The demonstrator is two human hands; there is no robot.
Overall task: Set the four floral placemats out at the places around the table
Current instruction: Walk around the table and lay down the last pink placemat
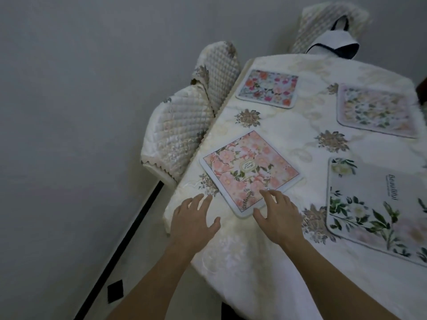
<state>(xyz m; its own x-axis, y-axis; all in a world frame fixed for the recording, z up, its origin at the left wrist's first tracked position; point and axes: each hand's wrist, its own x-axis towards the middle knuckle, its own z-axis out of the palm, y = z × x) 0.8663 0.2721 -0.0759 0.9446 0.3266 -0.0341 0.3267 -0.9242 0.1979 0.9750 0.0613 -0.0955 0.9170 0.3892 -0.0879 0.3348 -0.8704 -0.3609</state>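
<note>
Pink placemat [250, 172] sits askew by the table [300, 139] edge, my left hand [196, 218] and right hand [277, 215] spread open at its near corner, so a clumsy nudge could slide it off.

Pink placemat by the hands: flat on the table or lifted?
Flat: the pink placemat lies on the tablecloth, no edge raised; right hand over its near corner, left hand beside it.

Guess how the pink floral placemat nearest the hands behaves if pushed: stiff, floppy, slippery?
Probably fairly stiff: the pink placemat lies flat with straight edges, no curl. Likely light, since it looks like a thin sheet. A push may bunch the embroidered tablecloth rather than slide cleanly.
</note>
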